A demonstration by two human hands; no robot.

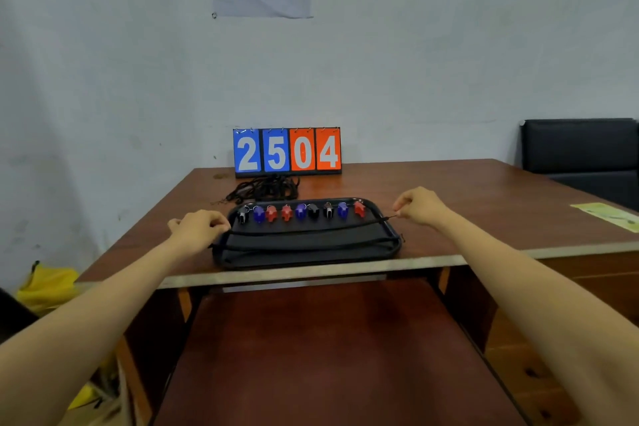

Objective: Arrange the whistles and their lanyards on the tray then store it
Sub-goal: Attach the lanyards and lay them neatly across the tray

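I count nine whistles [301, 211] in one row along the far rim of the tray [394, 247] — three black, three blue, three red. The tray's long axis runs left to right at the table's [484, 204] near edge. One black lanyard [311, 231] stretches along that axis just in front of the row — the left hand [198, 226] pinches its end at the tray's left rim, the right hand [420, 206] pinches the other just past the right rim.

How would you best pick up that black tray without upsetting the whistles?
Probably by its two short ends, coming in from left and right and hooking under the raised rim. The tray is wide and shallow, and the whistles sit in a row along its far edge, so keep it level.
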